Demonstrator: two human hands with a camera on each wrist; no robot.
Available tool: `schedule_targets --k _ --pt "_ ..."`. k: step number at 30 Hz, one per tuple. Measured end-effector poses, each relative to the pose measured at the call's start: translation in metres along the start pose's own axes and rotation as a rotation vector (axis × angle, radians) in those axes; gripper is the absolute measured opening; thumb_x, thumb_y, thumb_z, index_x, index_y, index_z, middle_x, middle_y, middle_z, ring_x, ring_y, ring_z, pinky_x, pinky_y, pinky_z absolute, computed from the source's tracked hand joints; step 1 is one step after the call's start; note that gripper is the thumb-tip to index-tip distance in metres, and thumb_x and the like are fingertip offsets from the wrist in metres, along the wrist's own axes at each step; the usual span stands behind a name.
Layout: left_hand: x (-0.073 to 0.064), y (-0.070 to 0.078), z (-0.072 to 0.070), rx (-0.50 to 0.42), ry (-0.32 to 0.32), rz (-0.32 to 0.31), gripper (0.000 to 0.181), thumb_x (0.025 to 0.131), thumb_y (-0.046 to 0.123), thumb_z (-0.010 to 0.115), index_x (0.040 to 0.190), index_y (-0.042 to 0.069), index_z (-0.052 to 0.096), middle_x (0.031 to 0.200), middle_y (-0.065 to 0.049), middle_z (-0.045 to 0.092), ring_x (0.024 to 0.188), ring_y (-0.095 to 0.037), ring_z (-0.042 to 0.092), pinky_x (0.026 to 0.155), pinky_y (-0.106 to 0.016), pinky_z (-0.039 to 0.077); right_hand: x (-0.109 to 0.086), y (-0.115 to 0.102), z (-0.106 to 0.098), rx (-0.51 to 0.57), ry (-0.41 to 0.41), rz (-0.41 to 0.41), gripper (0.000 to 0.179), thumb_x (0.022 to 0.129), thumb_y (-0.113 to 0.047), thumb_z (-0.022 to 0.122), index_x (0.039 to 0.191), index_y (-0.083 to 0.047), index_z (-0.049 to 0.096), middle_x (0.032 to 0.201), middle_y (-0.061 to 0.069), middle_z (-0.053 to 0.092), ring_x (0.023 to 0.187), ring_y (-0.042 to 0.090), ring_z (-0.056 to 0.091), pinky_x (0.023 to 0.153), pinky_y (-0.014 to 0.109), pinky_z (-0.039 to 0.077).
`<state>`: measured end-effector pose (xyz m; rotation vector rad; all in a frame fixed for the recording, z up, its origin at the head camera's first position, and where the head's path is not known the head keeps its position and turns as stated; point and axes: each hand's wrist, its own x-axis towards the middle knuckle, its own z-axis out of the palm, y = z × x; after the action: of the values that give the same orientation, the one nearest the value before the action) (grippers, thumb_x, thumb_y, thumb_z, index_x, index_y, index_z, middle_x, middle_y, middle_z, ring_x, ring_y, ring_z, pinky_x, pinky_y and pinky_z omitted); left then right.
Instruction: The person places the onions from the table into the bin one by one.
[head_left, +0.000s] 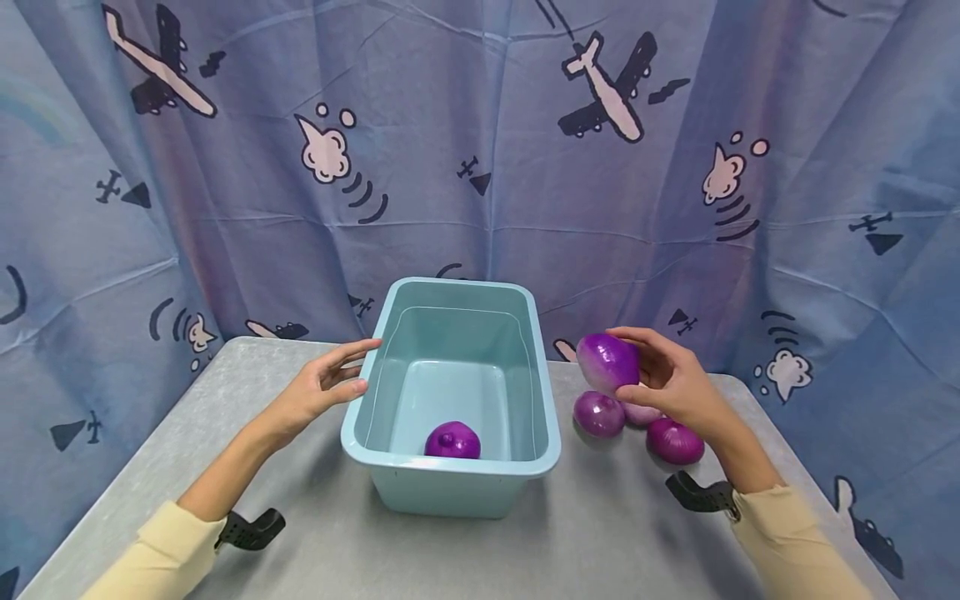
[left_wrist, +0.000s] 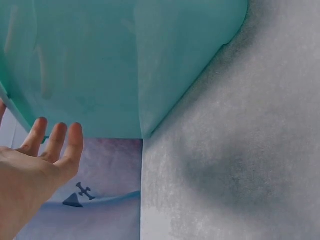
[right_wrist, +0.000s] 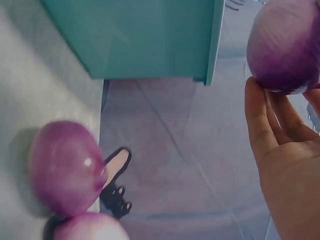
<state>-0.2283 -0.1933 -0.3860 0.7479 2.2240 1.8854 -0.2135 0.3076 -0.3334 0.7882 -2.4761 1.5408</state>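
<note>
My right hand (head_left: 671,379) grips a purple onion (head_left: 606,362) between thumb and fingers, raised above the table to the right of a light blue plastic basin (head_left: 457,487). In the right wrist view the held onion (right_wrist: 285,45) shows a paler side, with fingertips on its lower edge. My left hand (head_left: 318,383) is at the basin's left rim, fingers extended and fingertips right at the edge. The left wrist view shows those fingers (left_wrist: 57,140) relaxed beside the basin wall (left_wrist: 75,65). One purple onion (head_left: 453,440) lies inside the basin at its near end.
Below the right hand, several onions rest on the grey table (head_left: 615,533), among them a round one (head_left: 598,414) and a darker one (head_left: 675,442); another is partly hidden. A blue curtain (head_left: 450,167) with printed planes hangs behind the table.
</note>
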Motion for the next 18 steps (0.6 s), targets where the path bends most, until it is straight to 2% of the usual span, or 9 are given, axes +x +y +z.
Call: schedule_targets --k 10,18 --pt "0.001 -0.001 0.0 -0.008 -0.005 0.007 0.059 0.1 0.015 0.063 0.155 0.016 0.043 0.158 -0.011 0.038 0.141 -0.035 0.037 0.101 -0.042 0.045 0.025 -0.02 0.015 0.077 -0.046 -0.032 0.071 0.083 0.006 0.079 0.146 -0.009 0.051 0.139 0.012 0.055 0.119 0.026 0.06 0.094 0.034 0.052" --pt "0.001 -0.002 0.001 -0.014 -0.008 0.01 0.059 0.1 0.015 0.062 0.156 0.015 0.042 0.158 -0.012 0.037 0.142 -0.037 0.036 0.101 -0.037 0.046 0.044 -0.029 0.031 0.139 -0.095 -0.092 0.069 0.084 0.004 0.079 0.145 -0.005 0.051 0.137 0.014 0.056 0.116 0.03 0.06 0.094 0.036 0.052"
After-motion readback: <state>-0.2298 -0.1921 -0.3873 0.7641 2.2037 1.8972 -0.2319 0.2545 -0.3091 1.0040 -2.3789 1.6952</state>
